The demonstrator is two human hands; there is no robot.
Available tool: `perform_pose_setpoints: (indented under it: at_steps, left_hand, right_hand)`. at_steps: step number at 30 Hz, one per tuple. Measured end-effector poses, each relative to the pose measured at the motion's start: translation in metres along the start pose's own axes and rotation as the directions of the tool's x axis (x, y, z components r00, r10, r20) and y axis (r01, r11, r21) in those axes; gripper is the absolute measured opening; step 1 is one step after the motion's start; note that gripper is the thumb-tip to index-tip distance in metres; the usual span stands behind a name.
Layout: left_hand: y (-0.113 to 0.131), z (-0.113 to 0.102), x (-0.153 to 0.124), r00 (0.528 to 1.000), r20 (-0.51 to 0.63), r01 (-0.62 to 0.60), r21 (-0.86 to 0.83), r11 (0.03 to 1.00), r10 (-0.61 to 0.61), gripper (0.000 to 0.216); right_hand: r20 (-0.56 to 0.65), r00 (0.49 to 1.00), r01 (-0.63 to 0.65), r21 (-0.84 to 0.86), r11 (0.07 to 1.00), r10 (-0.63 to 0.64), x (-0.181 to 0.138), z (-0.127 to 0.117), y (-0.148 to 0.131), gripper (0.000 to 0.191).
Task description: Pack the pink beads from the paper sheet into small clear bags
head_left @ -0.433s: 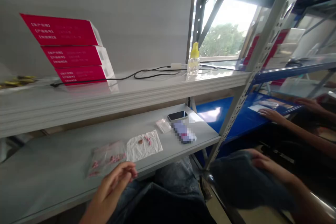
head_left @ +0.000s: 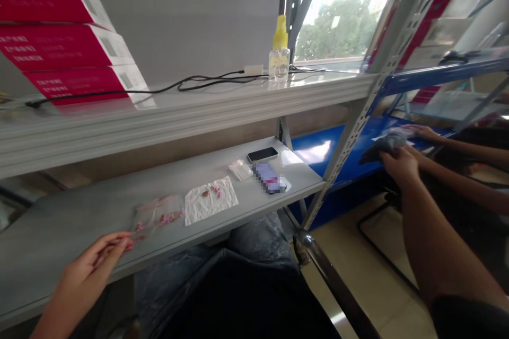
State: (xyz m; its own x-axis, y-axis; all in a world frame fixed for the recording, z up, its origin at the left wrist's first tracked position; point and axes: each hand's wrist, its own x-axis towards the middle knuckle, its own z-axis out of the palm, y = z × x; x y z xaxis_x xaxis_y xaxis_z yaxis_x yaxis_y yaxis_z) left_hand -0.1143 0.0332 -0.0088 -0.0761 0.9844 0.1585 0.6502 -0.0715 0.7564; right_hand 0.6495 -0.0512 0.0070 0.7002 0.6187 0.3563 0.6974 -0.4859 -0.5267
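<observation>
My left hand [head_left: 101,257] is closed, its thumb and fingertips pinched at the near left corner of a clear plastic bag [head_left: 159,206]. Small pink and red pieces lie in the bag. Beside it on the lower shelf, a crumpled white tissue [head_left: 199,212] carries a few pink pieces and a brownish one. Far to the right, my right hand [head_left: 400,164] grips a bunched dark grey-blue cloth [head_left: 379,149], held out over the edge of the blue shelf. Part of that cloth is hidden by my fingers.
A small clear packet [head_left: 240,169], a dark phone [head_left: 262,154] and a second phone [head_left: 270,177] lie farther right. Red boxes [head_left: 59,47], a black cable [head_left: 178,83] and a yellow-topped spray bottle [head_left: 279,58] stand above. A co-worker's hand [head_left: 423,131] is near the cloth, past the metal post [head_left: 350,132].
My left hand has moved left to the bag's corner and closed. My right hand has carried the cloth forward, away from my lap, to the blue shelf. The view has tilted down.
</observation>
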Motion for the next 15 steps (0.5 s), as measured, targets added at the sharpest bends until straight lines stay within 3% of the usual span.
perform_pose_setpoints:
  at_steps: [1, 3, 6, 11, 15]
  left_hand:
    - [-0.001, -0.001, 0.002, 1.000, -0.005, 0.002, 0.020, 1.000, -0.002, 0.049]
    - [-0.004, -0.001, 0.006, 1.000, 0.002, 0.001, 0.063, 0.998, -0.001, 0.048]
    - [-0.009, 0.002, 0.011, 0.999, 0.020, -0.049, 0.162, 0.985, 0.047, 0.039]
    - [-0.019, 0.011, 0.023, 0.955, 0.075, -0.293, 0.347, 0.891, 0.285, 0.029]
    - [-0.029, 0.020, 0.034, 0.894, 0.073, -0.426, 0.440, 0.790, 0.442, 0.032]
  right_hand:
    - [0.008, 0.998, -0.061, -0.015, 0.998, 0.061, 0.006, 0.010, 0.002, 0.036]
    - [0.152, 0.978, -0.139, -0.032, 0.990, 0.142, 0.012, 0.029, 0.007, 0.039]
    - [0.260, 0.957, -0.126, -0.029, 0.992, 0.129, 0.004, 0.050, 0.012, 0.040]
    - [0.221, 0.972, -0.105, 0.110, 0.988, 0.079, -0.044, 0.057, 0.017, 0.031]
    - [0.414, 0.910, -0.179, 0.377, 0.909, 0.007, -0.094, 0.049, 0.004, 0.026]
